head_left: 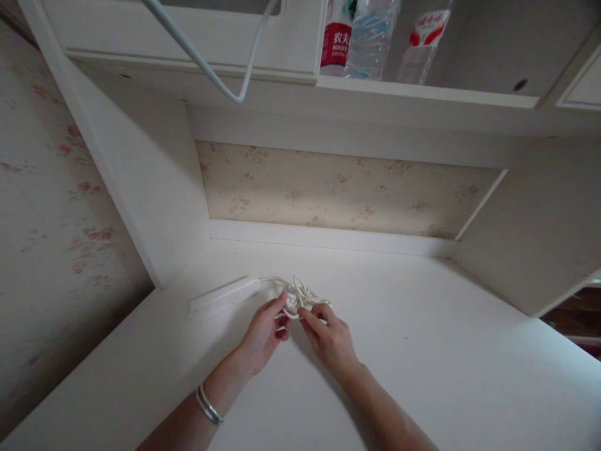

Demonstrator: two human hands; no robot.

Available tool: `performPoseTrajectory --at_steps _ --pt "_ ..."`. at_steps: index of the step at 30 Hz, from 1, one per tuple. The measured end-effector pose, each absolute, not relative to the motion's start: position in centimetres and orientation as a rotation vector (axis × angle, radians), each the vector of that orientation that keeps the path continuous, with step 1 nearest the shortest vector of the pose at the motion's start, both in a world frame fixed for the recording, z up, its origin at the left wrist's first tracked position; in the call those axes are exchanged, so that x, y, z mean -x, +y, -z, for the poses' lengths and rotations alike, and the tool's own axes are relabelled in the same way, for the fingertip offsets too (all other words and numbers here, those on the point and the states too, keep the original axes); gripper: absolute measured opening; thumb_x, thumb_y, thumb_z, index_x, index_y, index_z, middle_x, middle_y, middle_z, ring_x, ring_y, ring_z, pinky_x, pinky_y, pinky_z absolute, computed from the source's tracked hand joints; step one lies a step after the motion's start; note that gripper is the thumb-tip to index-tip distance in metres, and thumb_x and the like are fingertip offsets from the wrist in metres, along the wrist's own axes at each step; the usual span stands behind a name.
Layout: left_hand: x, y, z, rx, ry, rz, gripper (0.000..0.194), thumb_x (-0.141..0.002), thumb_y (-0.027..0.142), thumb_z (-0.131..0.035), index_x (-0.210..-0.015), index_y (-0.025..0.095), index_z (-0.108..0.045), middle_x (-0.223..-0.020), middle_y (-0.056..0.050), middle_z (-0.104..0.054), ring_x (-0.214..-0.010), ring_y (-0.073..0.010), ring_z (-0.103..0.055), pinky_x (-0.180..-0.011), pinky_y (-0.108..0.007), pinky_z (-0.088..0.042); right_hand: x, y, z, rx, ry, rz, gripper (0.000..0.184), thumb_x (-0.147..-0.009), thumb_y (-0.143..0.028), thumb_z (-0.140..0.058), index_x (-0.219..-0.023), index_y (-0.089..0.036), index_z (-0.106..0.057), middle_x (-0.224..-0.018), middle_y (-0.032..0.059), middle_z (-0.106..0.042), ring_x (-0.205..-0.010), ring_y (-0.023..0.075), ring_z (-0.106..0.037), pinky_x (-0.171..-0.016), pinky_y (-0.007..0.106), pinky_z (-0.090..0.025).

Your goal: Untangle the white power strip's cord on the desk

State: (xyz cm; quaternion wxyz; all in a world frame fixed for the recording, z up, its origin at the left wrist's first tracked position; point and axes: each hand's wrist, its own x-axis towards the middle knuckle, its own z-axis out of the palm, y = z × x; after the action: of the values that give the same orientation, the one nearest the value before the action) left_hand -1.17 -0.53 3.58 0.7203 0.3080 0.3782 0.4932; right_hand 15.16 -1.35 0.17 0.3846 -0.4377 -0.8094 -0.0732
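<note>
A white power strip [225, 295] lies on the desk, left of my hands. From its right end runs a white cord [307, 293], bunched in tangled loops. My left hand [265, 329] is closed on the white plug [291, 302] at the near side of the bundle, thumb on top. Pinched between the thumb and fingers of my right hand [331, 335] is a loop of the cord, close beside the plug. Where the fingers meet the cord, small details are hard to make out.
The white desktop [422, 351] spreads around my hands, with side panels left and right. Overhead, a shelf [432, 94] holds several plastic bottles [370, 37]. A pale cable [206, 69] hangs down in front of the upper cabinet. Floral wallpaper [328, 188] shows behind.
</note>
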Motion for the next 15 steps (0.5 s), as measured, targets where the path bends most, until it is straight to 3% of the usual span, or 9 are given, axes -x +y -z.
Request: performPoseTrajectory --at_steps 9,15 --pt "2.5 0.9 -2.4 -0.665 0.884 -1.120 0.028 -0.067 0.035 -0.072 -0.073 0.015 -0.054 -0.059 0.007 -0.050 -0.039 -0.0002 -0.035 -0.036 -0.014 -0.022 -15.3 -1.3 0.1 1.106 -2.065 0.208 0.041 -0.084 -0.008 -0.046 -0.113 -0.032 -0.062 -0.089 0.0040 -0.059 -0.069 0.0109 -0.057 -0.063 0.019 -0.046" --pt "2.0 0.8 -1.7 -0.886 1.059 -1.153 0.028 -0.068 0.038 -0.067 -0.066 0.016 -0.050 -0.057 0.006 -0.049 -0.038 -0.0034 -0.040 -0.036 -0.018 -0.027 -16.0 -0.5 0.3 1.134 -2.012 0.147 0.043 -0.084 -0.004 -0.042 -0.110 -0.031 -0.062 -0.094 0.0043 -0.057 -0.081 0.0134 -0.058 -0.070 0.022 -0.048"
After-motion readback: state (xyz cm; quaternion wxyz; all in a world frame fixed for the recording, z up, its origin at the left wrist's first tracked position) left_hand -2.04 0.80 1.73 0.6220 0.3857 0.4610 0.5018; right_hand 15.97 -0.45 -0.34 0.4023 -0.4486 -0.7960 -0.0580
